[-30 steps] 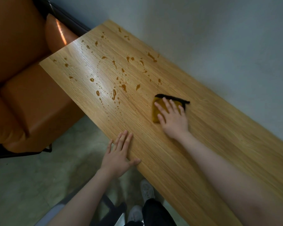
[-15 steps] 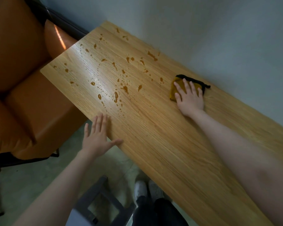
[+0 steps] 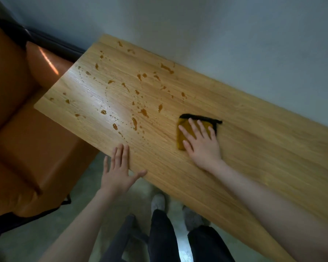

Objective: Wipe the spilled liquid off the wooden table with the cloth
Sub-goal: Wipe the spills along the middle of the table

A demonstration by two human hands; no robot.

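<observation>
We press the soft, light cloth [image 3: 184,129] flat under our spread right hand [image 3: 202,144]; spill [image 3: 138,110] at ten o'clock.

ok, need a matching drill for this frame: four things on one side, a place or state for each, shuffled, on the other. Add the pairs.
Things:
1. cloth
2. left hand
3. spilled liquid
4. armchair

Places or states:
A. scattered amber drops, unwiped
B. beside the wooden table's short end
C. pressed flat under the right hand
D. open, at the table's near edge

Pairs: 1-C, 2-D, 3-A, 4-B
</observation>
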